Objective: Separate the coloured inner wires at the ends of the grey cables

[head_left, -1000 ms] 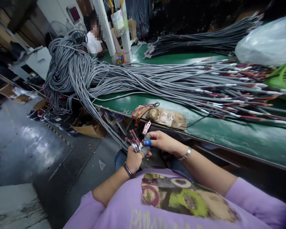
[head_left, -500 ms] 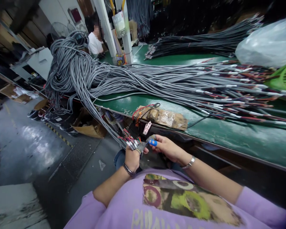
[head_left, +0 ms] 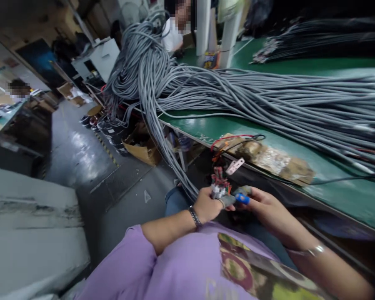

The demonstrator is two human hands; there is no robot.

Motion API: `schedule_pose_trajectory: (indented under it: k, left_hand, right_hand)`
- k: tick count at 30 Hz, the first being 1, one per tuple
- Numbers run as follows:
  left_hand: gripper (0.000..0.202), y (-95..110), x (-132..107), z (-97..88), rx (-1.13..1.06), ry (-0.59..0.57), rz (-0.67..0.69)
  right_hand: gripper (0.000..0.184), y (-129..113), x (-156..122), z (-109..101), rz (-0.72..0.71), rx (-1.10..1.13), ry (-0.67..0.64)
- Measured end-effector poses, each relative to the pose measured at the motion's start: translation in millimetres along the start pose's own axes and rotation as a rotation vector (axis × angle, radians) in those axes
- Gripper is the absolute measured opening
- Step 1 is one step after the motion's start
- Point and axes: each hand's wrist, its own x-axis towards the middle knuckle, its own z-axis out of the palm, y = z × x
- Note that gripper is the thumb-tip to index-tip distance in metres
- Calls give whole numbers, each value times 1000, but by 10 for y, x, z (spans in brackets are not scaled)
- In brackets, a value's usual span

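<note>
My left hand point(head_left: 208, 205) is closed round a bunch of grey cables point(head_left: 178, 168), just below their ends. White sleeves and thin red and orange wires point(head_left: 220, 179) stick up out of that grip. A grey cover sits on the left thumb. Close beside it, my right hand point(head_left: 258, 201) has its thumb and forefinger pinched together, with a blue wrap and a grey cover on the fingertips. What lies in this pinch is too small and blurred to make out. The held cables run up to a large grey cable bundle point(head_left: 206, 89) on the green table point(head_left: 193, 125).
A taped cardboard piece point(head_left: 268, 160) with red and black leads and a pink tag point(head_left: 235, 166) lies at the table's near edge. Dark cables point(head_left: 268, 50) lie at the back. An open carton point(head_left: 142, 146) stands under the table. Two people are farther off.
My view has swung left, so the scene has shifted right. Both hands stay close together, the left still round the cables and the right still pinched near their wire ends.
</note>
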Motion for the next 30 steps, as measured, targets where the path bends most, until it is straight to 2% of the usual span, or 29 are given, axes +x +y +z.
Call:
schedule_pose_trajectory:
  k: [4, 8, 14, 18, 22, 30]
  left_hand:
    - [41, 19, -117, 47, 8, -4, -29]
    - [39, 2, -236, 58, 42, 20, -11]
    - [34, -124, -288, -47, 131, 86, 78]
    - [29, -176, -236, -123, 45, 177, 124]
    - [20, -123, -185, -152, -117, 272, 154]
    - [19, -39, -240, -93, -192, 337, 187]
  right_hand:
    - [39, 109, -101, -19, 41, 49, 13]
    - [37, 127, -202, 18, 1, 78, 18]
    - [35, 80, -229, 134, -30, 145, 37]
    - [36, -27, -271, 194, -36, 136, 52]
    - [35, -64, -309, 166, -57, 154, 49]
    - [35, -22, -369, 85, -24, 247, 28]
